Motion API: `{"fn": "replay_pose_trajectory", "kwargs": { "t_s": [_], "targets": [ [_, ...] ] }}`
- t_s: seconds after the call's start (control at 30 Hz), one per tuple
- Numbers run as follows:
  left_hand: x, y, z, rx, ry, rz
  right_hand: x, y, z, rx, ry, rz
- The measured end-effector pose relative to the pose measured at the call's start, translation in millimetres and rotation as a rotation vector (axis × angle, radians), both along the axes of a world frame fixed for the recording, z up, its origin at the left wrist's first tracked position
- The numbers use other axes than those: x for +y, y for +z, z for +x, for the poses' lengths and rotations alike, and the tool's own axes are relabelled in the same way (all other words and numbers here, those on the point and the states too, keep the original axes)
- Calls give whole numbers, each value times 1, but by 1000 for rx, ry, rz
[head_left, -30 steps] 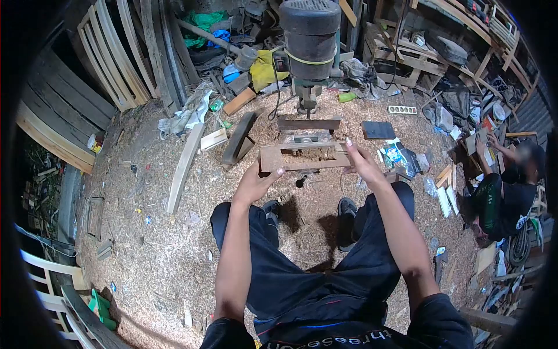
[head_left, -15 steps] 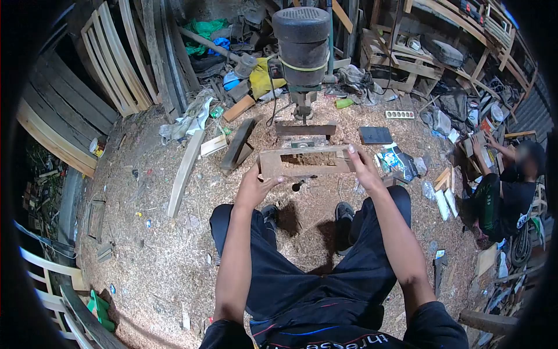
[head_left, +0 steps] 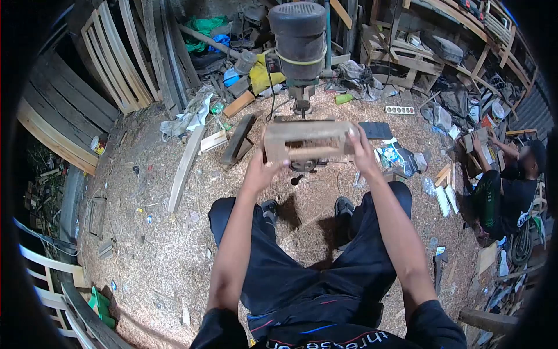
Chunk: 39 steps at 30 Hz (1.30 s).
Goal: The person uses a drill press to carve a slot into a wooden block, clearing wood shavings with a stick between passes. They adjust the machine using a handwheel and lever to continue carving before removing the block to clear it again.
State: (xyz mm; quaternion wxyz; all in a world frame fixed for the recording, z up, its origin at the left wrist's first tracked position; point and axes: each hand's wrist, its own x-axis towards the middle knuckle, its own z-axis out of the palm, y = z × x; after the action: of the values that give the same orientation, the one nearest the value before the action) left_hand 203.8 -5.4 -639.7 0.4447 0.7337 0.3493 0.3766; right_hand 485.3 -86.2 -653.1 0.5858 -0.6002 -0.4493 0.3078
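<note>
Between my two hands is a small rectangular wooden frame (head_left: 272, 152) with a long opening through it, slightly motion-blurred. My left hand (head_left: 260, 170) grips its left end, thumb along the lower edge. At the right end my right hand (head_left: 361, 152) is closed on it, thumb on top. The frame is held up in front of a drilling machine (head_left: 297, 43) with a dark motor housing. The machine's chuck (head_left: 301, 104) stands just beyond the frame's upper edge. Part of the machine's base is hidden behind the frame; a round handwheel (head_left: 303, 165) shows below it.
Sawdust covers the floor (head_left: 168, 262). On the left lie a long wooden slat (head_left: 187, 168) and dark timber pieces (head_left: 238, 139). A dark flat block (head_left: 376, 130) and plastic packets (head_left: 396, 160) lie to the right. Another person (head_left: 514, 189) crouches at far right, hands on wood.
Both hands have raised the wooden frame slightly and tilted it, so that a broad upper face now shows. My view has shifted a little. The other person stays at the right.
</note>
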Motion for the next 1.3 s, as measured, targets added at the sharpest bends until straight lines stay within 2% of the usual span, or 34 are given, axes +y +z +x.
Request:
{"fn": "replay_pose_trajectory", "kwargs": {
  "t_s": [0.13,0.17,0.2,0.27,0.37,0.4,0.47,0.57,0.6,0.7,0.8,0.87,1.1,1.2,1.3],
  "targets": [
    [47,-27,14,-164,-33,-77,46,-14,13,73,-25,-62],
    [55,-36,15,-62,-14,-58,54,-14,13,76,-42,-87],
    [68,-46,15,37,5,-34,57,-11,11,204,-37,-145],
    [78,-47,18,203,17,-67,64,-39,16,355,2,-159],
    [93,-105,30,-35,58,-150,101,-105,33,439,-46,-173],
    [96,-111,33,-35,55,-157,112,-131,39,440,-40,-142],
    [105,-125,36,-28,52,-177,114,-130,29,448,-21,-39],
    [132,-158,47,-183,19,-317,135,-139,32,513,-41,-53],
    [135,-158,51,-198,32,-278,141,-145,33,507,-46,-44],
    [149,-187,53,-219,37,-368,150,-159,37,526,-32,-78],
    [151,-204,54,-237,43,-352,151,-168,37,515,-57,-153],
    [155,-213,52,-228,5,-397,156,-179,37,521,-41,-107],
    [166,-216,55,-184,7,-411,170,-176,39,539,-38,-165],
    [170,-218,60,-267,41,-356,176,-175,42,387,-39,-188],
    [181,-219,59,-228,37,-478,181,-169,43,123,-77,-240]
  ]
}}
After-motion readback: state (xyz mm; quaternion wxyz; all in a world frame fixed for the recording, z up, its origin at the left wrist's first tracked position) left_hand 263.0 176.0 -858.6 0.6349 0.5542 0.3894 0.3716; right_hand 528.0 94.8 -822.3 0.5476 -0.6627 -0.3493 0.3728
